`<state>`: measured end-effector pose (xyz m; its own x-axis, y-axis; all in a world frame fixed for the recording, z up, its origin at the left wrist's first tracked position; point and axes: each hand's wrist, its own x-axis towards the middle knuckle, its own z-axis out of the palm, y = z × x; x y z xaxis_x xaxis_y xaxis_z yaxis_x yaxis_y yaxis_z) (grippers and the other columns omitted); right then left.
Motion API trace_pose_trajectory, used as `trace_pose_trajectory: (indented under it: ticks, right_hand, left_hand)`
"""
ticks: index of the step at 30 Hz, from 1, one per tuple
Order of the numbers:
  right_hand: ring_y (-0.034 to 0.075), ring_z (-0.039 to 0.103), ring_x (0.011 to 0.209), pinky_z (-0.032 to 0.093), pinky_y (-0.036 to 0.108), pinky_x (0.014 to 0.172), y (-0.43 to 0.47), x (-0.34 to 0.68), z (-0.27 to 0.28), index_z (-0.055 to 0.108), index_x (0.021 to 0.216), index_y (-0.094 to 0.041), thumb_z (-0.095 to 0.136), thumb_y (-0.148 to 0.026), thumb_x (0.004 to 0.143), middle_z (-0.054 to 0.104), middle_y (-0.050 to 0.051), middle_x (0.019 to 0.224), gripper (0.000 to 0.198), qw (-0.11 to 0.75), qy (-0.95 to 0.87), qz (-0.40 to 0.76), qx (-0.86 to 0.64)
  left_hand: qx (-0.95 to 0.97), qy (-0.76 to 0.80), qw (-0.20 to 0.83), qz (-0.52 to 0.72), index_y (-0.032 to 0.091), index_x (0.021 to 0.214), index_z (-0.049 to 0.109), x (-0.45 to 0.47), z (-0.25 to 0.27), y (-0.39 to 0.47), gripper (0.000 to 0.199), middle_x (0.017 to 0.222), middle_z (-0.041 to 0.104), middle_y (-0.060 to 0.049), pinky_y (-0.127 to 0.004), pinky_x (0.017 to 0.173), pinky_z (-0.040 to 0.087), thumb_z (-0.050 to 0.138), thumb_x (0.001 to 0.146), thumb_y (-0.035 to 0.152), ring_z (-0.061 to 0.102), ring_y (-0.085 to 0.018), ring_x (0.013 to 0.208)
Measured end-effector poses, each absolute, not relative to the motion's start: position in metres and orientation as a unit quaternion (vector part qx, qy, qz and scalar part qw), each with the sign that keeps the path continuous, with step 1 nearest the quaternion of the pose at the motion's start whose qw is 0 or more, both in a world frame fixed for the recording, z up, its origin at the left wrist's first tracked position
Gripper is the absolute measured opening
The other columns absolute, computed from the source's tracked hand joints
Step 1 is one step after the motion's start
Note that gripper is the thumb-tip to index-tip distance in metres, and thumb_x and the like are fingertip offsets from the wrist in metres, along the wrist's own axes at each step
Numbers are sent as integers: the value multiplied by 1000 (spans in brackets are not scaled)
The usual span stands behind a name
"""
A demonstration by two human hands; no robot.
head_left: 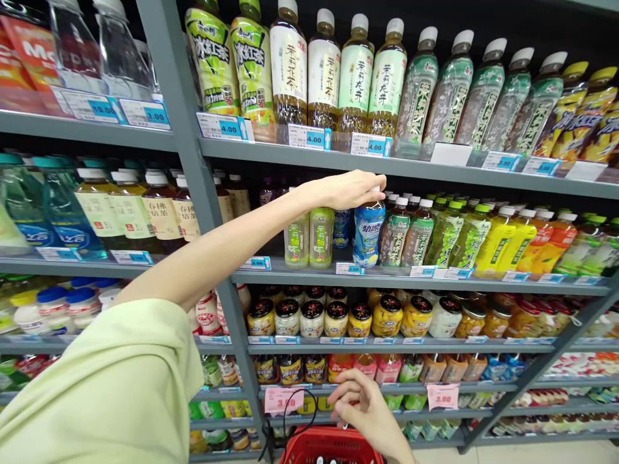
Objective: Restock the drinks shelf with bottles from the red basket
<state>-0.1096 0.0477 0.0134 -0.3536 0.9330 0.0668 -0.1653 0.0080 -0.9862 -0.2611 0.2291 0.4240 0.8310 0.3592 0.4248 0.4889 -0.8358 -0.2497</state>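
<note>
My left hand (355,188) reaches across to the second shelf, its fingers closed over the cap of a bottle with a blue label (369,233). That bottle stands upright near the shelf's front edge. To its left are two pale green-labelled bottles (309,237), and another blue bottle (341,227) sits further back. On its right stand green-labelled tea bottles (397,229). My right hand (360,412) hovers low over a red shopping basket (333,444), fingers loosely bent and apart, with nothing visible in them. A thin black cord (300,412) loops beside the basket.
The shelf above (309,154) carries a row of bottles close over my left hand. Below are jars with dark lids (312,317) and more packaged goods. Grey uprights (176,96) divide the shelves. Price tags (351,268) line the shelf edges, and pink signs (442,396) hang lower down.
</note>
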Motion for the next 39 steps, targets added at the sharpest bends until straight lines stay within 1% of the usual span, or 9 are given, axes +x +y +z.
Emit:
trace_pose_trajectory:
  ticks: [7,11,19,23,29,31,34,36,39]
  right_hand:
    - [18,70,80,53,28,65,41,-115,9,62,118,-18,85,-63,76,73,8,100,66,416,-569,609,-363]
    - [18,70,79,50,26,63,38,-118,10,64,119,-18,85,-67,73,75,9,100,71,378,-589,606,-378]
    - [18,72,79,51,25,63,40,-119,9,65,118,-18,84,-62,78,75,10,103,63,347,-604,620,-361]
    - [17,73,78,53,25,64,42,-118,5,65,118,-18,83,-62,79,75,10,103,62,349,-602,627,-350]
    - [18,74,80,53,24,63,45,-113,2,65,119,-18,83,-62,80,76,10,102,61,347,-601,628,-352]
    - [18,74,80,54,24,64,47,-112,0,64,119,-18,82,-62,80,75,10,102,62,345,-599,631,-352]
    - [18,74,79,55,26,65,48,-112,-1,64,118,-17,83,-64,78,74,9,100,65,346,-593,632,-360]
    - [18,74,79,55,26,66,49,-113,0,64,118,-17,82,-65,79,73,9,100,64,343,-594,632,-361]
    - [18,74,80,56,27,68,52,-115,2,64,120,-18,81,-65,81,74,9,100,63,329,-601,634,-358]
  left_hand:
    - [-928,-243,217,-182,15,115,59,-261,420,219,40,108,66,-14,-35,82,41,33,107,45,63,-26,94]
    - [-914,-260,268,-157,17,126,57,-264,416,203,41,119,63,-15,-34,77,42,34,108,46,66,-26,93]
    - [-905,-307,279,-97,18,130,56,-255,400,219,42,124,63,-17,-33,67,43,36,108,48,69,-28,89]
    - [-919,-317,217,-85,18,132,57,-249,404,250,44,122,66,-16,-33,79,47,34,107,47,68,-28,101]
    - [-901,-399,165,-40,16,136,58,-233,418,280,47,135,63,-19,-38,97,47,37,104,43,60,-32,123]
    - [-903,-403,146,-35,17,137,58,-231,420,286,53,136,63,-18,-38,98,48,51,97,51,61,-33,122]
    - [-905,-404,132,-20,17,141,55,-230,420,290,82,141,60,-18,-38,99,50,80,72,54,61,-36,123]
    - [-905,-403,132,-23,15,144,54,-231,418,291,94,144,57,-19,-39,103,50,87,62,49,58,-39,129]
    - [-907,-398,132,-39,15,147,50,-230,413,294,96,148,54,-21,-43,106,49,85,64,50,55,-41,132]
